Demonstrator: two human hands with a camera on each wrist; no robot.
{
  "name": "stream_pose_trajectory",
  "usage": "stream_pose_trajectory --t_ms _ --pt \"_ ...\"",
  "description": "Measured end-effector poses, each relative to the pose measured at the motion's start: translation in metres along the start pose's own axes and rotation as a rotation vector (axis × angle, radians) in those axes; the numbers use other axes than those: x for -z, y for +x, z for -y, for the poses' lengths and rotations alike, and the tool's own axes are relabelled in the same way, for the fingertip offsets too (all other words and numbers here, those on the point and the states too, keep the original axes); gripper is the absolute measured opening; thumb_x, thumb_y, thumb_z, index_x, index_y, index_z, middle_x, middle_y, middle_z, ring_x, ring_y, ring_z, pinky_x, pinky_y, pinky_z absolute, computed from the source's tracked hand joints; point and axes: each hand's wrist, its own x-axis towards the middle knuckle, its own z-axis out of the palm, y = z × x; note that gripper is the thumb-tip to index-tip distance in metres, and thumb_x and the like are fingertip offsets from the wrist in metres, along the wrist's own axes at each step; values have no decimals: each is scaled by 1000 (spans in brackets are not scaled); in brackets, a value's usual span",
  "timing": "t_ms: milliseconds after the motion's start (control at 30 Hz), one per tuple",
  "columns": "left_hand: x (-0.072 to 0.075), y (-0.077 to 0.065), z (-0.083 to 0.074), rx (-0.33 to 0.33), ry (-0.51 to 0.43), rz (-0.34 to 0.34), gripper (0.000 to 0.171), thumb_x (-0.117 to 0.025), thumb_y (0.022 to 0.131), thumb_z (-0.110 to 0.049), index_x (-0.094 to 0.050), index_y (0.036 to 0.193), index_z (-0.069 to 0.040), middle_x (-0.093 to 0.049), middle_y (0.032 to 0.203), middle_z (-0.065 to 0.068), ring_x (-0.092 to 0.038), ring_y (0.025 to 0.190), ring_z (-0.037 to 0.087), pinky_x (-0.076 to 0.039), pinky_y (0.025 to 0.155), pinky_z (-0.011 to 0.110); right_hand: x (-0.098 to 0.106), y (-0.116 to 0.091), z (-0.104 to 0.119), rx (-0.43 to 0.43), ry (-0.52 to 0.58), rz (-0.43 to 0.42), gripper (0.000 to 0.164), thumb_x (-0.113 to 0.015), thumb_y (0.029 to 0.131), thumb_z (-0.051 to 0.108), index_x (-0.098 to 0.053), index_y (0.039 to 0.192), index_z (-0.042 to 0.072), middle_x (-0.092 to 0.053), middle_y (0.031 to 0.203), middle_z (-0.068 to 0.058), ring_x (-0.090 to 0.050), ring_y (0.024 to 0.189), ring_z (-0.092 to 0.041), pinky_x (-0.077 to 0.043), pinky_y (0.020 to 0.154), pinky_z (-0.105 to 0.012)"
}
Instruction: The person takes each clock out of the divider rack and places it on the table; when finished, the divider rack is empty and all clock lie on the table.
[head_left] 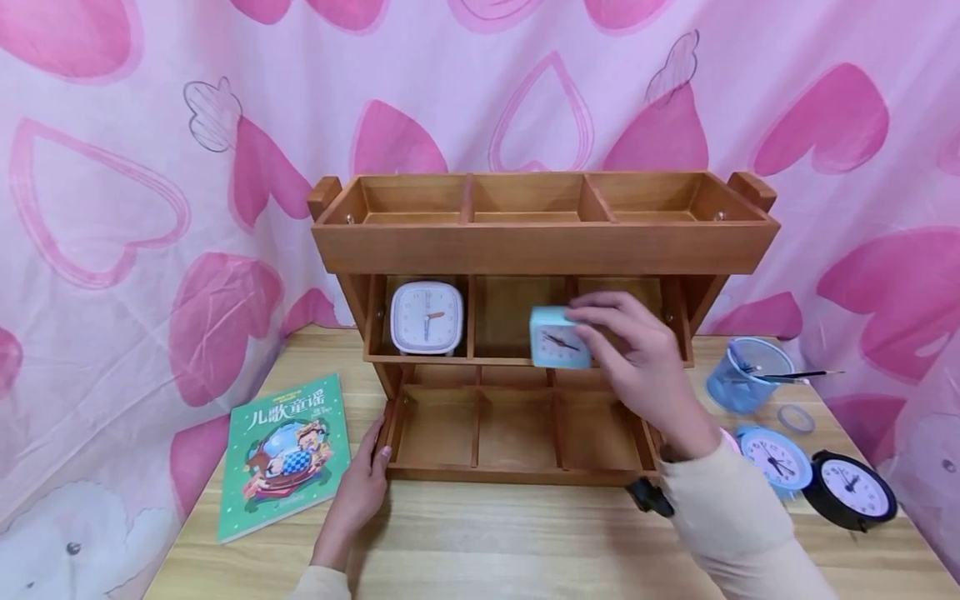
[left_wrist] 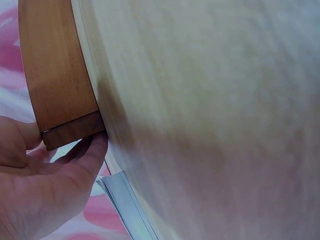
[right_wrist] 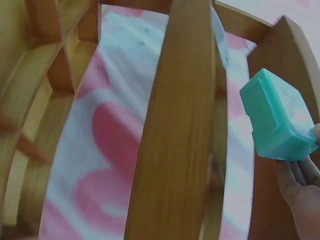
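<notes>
My right hand (head_left: 633,354) pinches a small square teal alarm clock (head_left: 560,337) by its right side. The clock is in front of the middle tier of a wooden shelf (head_left: 543,250), by the middle and right compartments. In the right wrist view the teal clock (right_wrist: 280,117) shows its side, with fingertips at its lower edge. A white square clock (head_left: 427,317) stands upright in the middle tier's left compartment. With thumb and fingers on either side, my left hand (head_left: 363,483) grips the lower left corner of the shelf, seen closely in the left wrist view (left_wrist: 72,130).
A green picture book (head_left: 287,454) lies on the table left of the shelf. To the right are a blue mesh pen cup (head_left: 738,387), a tape ring (head_left: 796,419), a blue round clock (head_left: 776,461) and a black round clock (head_left: 851,492). A heart-patterned curtain (head_left: 480,92) hangs behind.
</notes>
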Motion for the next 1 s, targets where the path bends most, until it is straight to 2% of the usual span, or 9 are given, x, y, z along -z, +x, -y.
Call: stream_pose_trajectory --t_ms 167,333,467,567,667,700,767,933,1000 --pt "1 -1 -1 10 5 4 55 -34 109 -26 -15 160 -20 -22 159 28 -28 141 53 -28 109 69 39 -42 -2 -104 -94 -16 34 -72 81 -14 -75 109 4 -68 116 -6 -60 105 -3 -49 78 -6" --pt "3 -2 -3 14 9 8 55 -33 110 -27 -14 160 -20 -21 160 28 -25 142 53 -26 110 69 71 -98 -19 -275 -194 0 27 -70 84 -11 -75 106 3 -67 114 4 -57 106 5 -47 80 -3" --pt "4 -2 -3 17 9 17 55 -32 110 -27 -13 160 -20 -20 160 27 -24 143 53 -25 110 68 90 -144 -34 -432 -226 61 20 -68 89 -5 -75 105 6 -64 110 20 -54 103 13 -45 77 -1" --pt "5 -2 -2 23 7 20 55 -32 110 -27 -13 160 -20 -19 161 27 -24 143 53 -25 110 68 99 -175 -50 -513 -239 139 17 -69 90 -1 -76 103 8 -63 107 25 -50 100 18 -44 75 -1" --pt "5 -1 -2 20 10 22 55 -32 110 -26 -13 160 -20 -19 161 27 -23 143 52 -25 111 67 103 -202 -65 -592 -218 223 13 -69 90 0 -75 99 7 -66 102 22 -50 98 19 -43 73 -2" --pt "5 -1 -1 16 13 23 55 -32 110 -26 -13 160 -19 -19 161 27 -23 143 52 -25 111 67 104 -210 -70 -608 -208 246 13 -69 89 -2 -75 98 5 -68 100 18 -52 96 17 -44 74 -3" --pt "4 -1 -2 7 16 24 55 -31 110 -26 -13 160 -18 -19 160 27 -23 143 53 -24 111 68 106 -223 -77 -725 -161 321 13 -67 92 0 -74 102 3 -70 100 13 -53 93 15 -46 73 -6" --pt "3 -1 -5 8 9 30 55 -31 110 -26 -12 161 -18 -18 161 26 -21 144 52 -23 111 67 108 -240 -86 -991 -114 475 20 -59 99 9 -70 114 3 -70 109 -2 -54 89 6 -50 74 -15" --pt "2 -1 -6 9 7 30 54 -31 110 -26 -12 161 -18 -18 161 26 -21 144 51 -23 111 66 107 -243 -88 -1014 -149 494 21 -58 100 11 -70 115 3 -70 111 -7 -55 89 4 -49 74 -16"
